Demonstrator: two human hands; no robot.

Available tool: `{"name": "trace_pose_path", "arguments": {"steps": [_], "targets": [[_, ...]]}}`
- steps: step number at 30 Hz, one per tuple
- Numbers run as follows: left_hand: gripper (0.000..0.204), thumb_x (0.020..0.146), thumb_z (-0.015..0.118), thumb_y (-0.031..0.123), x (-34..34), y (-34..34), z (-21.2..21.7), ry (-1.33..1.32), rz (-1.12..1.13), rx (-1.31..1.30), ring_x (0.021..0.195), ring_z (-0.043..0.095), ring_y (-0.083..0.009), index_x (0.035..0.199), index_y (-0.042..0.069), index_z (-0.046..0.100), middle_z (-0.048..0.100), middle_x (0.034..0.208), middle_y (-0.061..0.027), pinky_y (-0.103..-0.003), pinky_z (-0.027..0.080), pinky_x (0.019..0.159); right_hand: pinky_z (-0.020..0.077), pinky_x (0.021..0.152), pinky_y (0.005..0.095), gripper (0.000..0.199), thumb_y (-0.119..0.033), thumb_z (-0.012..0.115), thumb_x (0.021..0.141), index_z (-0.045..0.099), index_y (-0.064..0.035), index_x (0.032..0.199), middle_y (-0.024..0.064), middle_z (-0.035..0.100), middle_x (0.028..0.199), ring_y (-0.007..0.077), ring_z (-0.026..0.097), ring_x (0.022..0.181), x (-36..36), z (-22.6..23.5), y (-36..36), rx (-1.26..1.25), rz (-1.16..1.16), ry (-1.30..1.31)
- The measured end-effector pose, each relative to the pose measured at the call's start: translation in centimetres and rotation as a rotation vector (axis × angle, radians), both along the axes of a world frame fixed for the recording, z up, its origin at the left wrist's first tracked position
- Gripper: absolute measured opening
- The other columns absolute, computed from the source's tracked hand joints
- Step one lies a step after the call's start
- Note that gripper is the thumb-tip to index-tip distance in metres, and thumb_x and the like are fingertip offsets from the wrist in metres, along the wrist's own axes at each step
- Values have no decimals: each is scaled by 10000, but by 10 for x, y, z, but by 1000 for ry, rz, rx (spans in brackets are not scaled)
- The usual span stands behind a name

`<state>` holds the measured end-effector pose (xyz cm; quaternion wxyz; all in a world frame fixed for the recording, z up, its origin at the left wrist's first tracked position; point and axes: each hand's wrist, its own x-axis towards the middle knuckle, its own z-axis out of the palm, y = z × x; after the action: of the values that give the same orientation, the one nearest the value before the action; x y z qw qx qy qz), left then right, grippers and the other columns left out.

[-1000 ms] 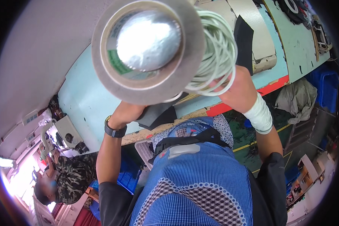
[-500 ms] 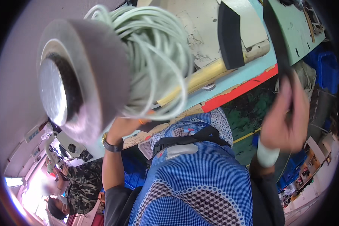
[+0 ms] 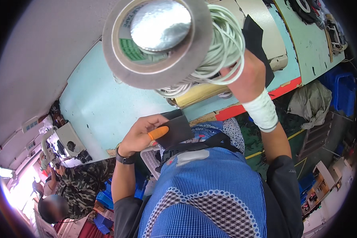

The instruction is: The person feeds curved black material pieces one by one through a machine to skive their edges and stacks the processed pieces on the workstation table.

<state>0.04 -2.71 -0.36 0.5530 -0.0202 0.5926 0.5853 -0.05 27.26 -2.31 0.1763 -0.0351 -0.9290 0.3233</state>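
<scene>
While black piece point(image 3: 179, 132) juts rightward from pinching left fingers point(image 3: 159, 133), right fingers point(image 3: 228, 73): hold unclear.

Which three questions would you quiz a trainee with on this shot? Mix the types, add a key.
1. Fill in: in the picture, the pale cord coil sits mostly to the ____ of the big tape roll.

2. Multiple choice: what does the left hand hold?
A) the big tape roll
B) a flat black piece
C) the pale cord coil

3. True or false: the dark wristband and the white wrist covering are on the same arm.

Key:
1. Right.
2. B.
3. False: the wristband is on the left arm, the covering on the right.
</scene>
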Motion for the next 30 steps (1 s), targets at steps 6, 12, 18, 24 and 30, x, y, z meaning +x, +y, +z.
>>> {"name": "trace_pose_path", "arguments": {"steps": [6,12,18,24,30], "targets": [[147,949,621,87,-10,14,-7,-7,-51,-19,753,573,-34,1020,-40,641,662,873,-7,-192,472,652,521,698,363,148,-117,727,773,670,-52,892,71,633,833,262,627,781,4,-1,-8,-9,238,-55],[222,957,630,223,-47,36,-23,360,-158,-192,614,428,-3,844,33,621,555,679,67,-224,357,539,491,812,387,175,-122,678,788,698,-37,940,90,650,879,294,605,885,-20,-8,-2,83,289,-14],[298,948,643,293,-49,25,-86,934,-164,-151,570,469,-61,821,23,638,564,629,-12,-251,374,518,479,785,407,226,-183,699,784,680,-32,950,121,631,870,313,592,888,-6,-10,-4,-21,351,-89],[458,996,525,302,-45,24,-88,1018,-244,-238,374,440,-77,681,-22,598,504,464,-23,-254,327,380,492,684,447,173,-90,710,767,587,-7,858,166,585,871,364,592,736,39,10,-3,-158,106,-408],[312,1004,484,208,-49,53,-4,270,-215,-281,317,398,-58,773,13,562,486,445,3,-210,289,343,466,758,417,279,-46,655,745,605,-1,1015,183,525,1075,338,540,958,60,4,3,46,68,-230]]}}
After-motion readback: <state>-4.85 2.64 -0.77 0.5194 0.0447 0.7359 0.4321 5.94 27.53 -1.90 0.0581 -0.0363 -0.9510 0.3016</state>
